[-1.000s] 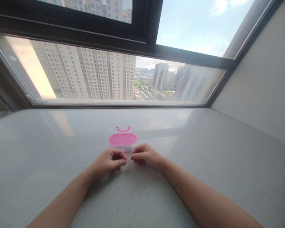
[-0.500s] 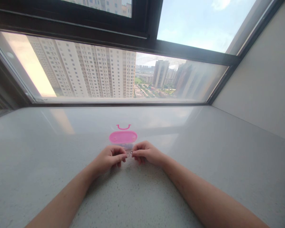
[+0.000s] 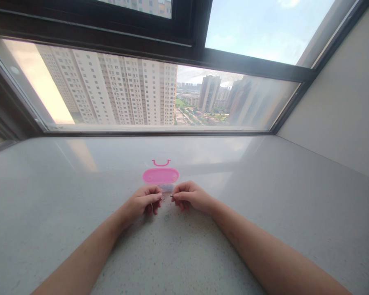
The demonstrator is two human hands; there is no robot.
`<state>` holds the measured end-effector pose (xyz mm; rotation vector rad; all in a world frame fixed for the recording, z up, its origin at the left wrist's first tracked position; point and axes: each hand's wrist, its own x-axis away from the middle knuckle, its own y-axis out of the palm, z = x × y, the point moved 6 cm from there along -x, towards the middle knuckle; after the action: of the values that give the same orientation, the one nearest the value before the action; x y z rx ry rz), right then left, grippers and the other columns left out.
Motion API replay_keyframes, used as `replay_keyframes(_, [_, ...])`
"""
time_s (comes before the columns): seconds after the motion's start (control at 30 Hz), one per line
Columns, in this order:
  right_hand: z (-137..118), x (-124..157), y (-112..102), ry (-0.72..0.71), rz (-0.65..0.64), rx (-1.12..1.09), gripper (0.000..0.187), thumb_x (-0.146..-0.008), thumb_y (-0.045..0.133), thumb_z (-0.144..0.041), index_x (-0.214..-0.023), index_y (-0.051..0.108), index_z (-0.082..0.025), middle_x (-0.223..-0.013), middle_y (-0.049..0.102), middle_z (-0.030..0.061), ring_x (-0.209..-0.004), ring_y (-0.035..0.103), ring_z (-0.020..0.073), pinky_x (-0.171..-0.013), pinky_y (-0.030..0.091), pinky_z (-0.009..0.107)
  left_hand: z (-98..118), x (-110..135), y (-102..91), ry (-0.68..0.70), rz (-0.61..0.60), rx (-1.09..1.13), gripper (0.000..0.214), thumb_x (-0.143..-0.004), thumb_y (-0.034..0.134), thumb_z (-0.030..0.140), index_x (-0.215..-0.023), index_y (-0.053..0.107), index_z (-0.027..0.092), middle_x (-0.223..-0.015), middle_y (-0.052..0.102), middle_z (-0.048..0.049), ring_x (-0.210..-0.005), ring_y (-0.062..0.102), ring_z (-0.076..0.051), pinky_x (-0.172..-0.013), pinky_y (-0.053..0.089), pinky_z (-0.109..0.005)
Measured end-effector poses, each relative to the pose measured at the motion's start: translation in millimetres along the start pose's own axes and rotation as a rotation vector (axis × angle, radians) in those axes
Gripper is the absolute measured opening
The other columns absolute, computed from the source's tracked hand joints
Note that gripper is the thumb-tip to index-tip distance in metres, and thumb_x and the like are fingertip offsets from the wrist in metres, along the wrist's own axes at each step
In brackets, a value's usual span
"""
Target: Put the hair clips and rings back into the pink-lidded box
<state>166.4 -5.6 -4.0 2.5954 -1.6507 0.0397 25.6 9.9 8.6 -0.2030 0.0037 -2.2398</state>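
My left hand (image 3: 144,201) and my right hand (image 3: 189,196) rest close together on a pale speckled sill (image 3: 184,246). Each hand pinches a tiny dark metal ring between thumb and forefinger, the left ring (image 3: 162,197) and the right ring (image 3: 171,196) a finger's width apart. Just beyond my fingers stands a small clear box with a pink oval lid (image 3: 160,175). A pink U-shaped handle (image 3: 161,163) lies behind it. What the box contains is hidden.
The sill runs wide to both sides and ends at a dark-framed window (image 3: 160,131) at the back. A grey wall (image 3: 341,114) closes the right side. Tall apartment blocks show through the glass.
The two small rings, touching a second ago, now sit slightly apart. Both hands shifted a little up in the view, as did the box.
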Motion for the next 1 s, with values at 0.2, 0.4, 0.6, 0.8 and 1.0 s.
replay_keyframes(0.2, [0.8,-0.5,-0.2,0.013,0.002,-0.008,0.016,-0.070,0.060,-0.026,-0.071,0.061,-0.011,-0.058,0.057,-0.0002,-0.042,0.050,0.0074,-0.037,0.033,0.017,-0.6,0.0,-0.4,-0.004,-0.007,0.020,0.022,-0.074,0.055,0.035,-0.067,0.049,0.015,-0.059,0.055,-0.0001,-0.048,0.051,-0.010,-0.043,0.031,-0.021])
replay_keyframes(0.4, [1.3,-0.8,-0.4,-0.001,-0.001,-0.011,0.014,-0.070,0.058,-0.024,-0.072,0.062,-0.011,-0.057,0.058,-0.0002,-0.041,0.051,0.0076,-0.037,0.034,0.018,-0.7,0.0,0.0,0.003,-0.019,0.023,0.022,-0.075,0.053,0.034,-0.066,0.049,0.015,-0.059,0.055,-0.0004,-0.048,0.051,-0.011,-0.043,0.031,-0.021])
replay_keyframes(0.6, [2.5,-0.7,-0.9,0.004,0.004,-0.017,0.013,-0.070,0.058,-0.023,-0.074,0.062,-0.011,-0.058,0.059,-0.0001,-0.042,0.051,0.0079,-0.037,0.033,0.018,0.3,0.6,0.4,0.003,-0.009,0.017,0.024,-0.075,0.052,0.036,-0.064,0.051,0.015,-0.057,0.054,-0.0004,-0.048,0.050,-0.011,-0.044,0.031,-0.022])
replay_keyframes(0.8, [3.1,-1.2,-1.4,0.002,-0.006,-0.015,0.014,-0.071,0.058,-0.023,-0.075,0.063,-0.011,-0.060,0.060,0.0006,-0.043,0.052,0.0079,-0.038,0.034,0.018,-2.1,0.3,-1.1,-0.021,-0.005,0.019,0.023,-0.075,0.054,0.035,-0.066,0.052,0.014,-0.057,0.055,-0.0004,-0.048,0.051,-0.011,-0.045,0.031,-0.022])
replay_keyframes(1.0, [1.3,-0.7,-0.5,0.002,-0.014,-0.016,0.015,-0.071,0.057,-0.023,-0.075,0.063,-0.011,-0.060,0.060,0.0008,-0.043,0.052,0.0080,-0.038,0.033,0.018,-2.7,-0.2,-1.3,-0.026,-0.016,0.013,0.024,-0.076,0.054,0.035,-0.065,0.053,0.014,-0.057,0.054,-0.0002,-0.048,0.051,-0.011,-0.044,0.032,-0.021])
